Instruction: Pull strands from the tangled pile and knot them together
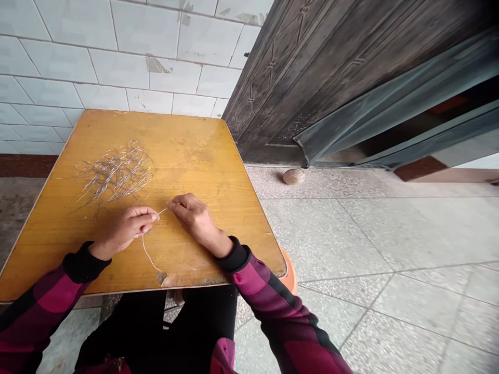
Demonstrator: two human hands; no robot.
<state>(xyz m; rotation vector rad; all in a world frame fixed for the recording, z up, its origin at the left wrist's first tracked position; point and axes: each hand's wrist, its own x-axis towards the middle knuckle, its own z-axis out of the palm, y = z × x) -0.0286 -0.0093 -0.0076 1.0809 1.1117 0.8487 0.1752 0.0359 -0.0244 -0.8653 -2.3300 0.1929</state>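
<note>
I'm pinching a pale strand in my left fingers, my right fingers pressed together just beside its tip, and I'm wary of its slack loop snagging the tangled strands beyond my fingers on the desk.

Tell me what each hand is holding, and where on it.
The left hand pinches a thin pale strand between its fingertips, partway along. The right hand is by the strand's upper end; any grip there cannot be told.
</note>
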